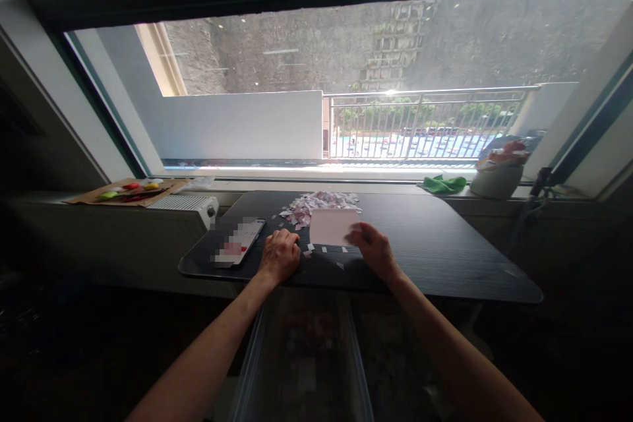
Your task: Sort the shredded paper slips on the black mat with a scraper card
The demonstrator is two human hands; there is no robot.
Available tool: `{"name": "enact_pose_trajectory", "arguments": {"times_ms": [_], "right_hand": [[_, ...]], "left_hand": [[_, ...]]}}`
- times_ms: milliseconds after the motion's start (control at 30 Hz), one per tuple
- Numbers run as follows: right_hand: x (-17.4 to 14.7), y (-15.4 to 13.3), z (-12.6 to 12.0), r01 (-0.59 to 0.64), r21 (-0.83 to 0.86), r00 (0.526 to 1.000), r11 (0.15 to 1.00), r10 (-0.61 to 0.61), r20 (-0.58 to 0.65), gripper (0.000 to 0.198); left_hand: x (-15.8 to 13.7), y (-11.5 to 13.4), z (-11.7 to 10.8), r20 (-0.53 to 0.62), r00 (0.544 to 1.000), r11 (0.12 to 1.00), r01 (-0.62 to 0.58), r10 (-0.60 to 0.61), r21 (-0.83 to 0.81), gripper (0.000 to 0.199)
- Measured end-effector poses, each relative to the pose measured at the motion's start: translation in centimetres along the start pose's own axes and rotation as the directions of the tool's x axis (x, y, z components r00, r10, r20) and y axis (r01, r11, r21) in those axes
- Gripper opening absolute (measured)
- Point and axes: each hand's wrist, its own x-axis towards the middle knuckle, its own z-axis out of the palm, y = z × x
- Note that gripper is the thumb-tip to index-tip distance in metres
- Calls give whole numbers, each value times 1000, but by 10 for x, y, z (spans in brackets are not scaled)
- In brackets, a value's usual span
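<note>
My right hand (372, 247) is closed on the right edge of a pale rectangular card (332, 227), which it holds up above the table; the fingertips are slightly blurred. Resting on the dark table, my left hand (280, 254) has its fingers curled in, and whatever may be in them is hidden. Behind the card lies a heap of small white and pinkish paper pieces (321, 201), partly covered by it. A few loose paper bits (308, 252) are scattered between my hands. To the left of my left hand lies a phone (242, 244), its screen partly blurred out.
The dark table (435, 244) stands before a wide window. Below its near edge is a clear plastic bin (304, 362) with dim contents. On the sill are a green cloth (442, 184), a light-coloured pot (496, 178) and a brown board (123, 191) with colourful items.
</note>
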Motion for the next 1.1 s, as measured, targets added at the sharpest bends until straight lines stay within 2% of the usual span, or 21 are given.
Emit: {"name": "enact_pose_trajectory", "arguments": {"times_ms": [100,233,400,533,633,800,967,1100], "right_hand": [[0,0,-1,3,-34,1000,999,-3,12,23],[-1,-2,-2,8,-94,998,996,-14,-62,22],[-4,-10,-2,21,-54,1000,998,-21,9,19],[-4,-11,-5,20,-184,995,983,-38,-94,19],[-3,-11,-7,35,-196,987,980,-64,-145,21],[-3,-10,-7,39,-235,989,971,-72,-131,23],[-3,-9,-5,37,-184,996,982,-51,-68,22],[-2,-13,-14,-17,-203,983,979,-21,-184,24]], "left_hand": [[0,0,0,9,1000,1000,0,0,-6,26],[0,0,-1,8,1000,1000,-3,3,-10,26],[0,2,-1,19,1000,1000,12,-13,12,26],[0,2,-1,17,1000,1000,2,-2,-4,26],[0,1,-1,10,1000,1000,2,-2,-12,25],[0,-1,0,31,999,996,-38,41,-77,28],[0,-2,2,59,997,992,-50,57,-113,33],[0,-1,1,44,997,992,-51,56,-112,28]]}}
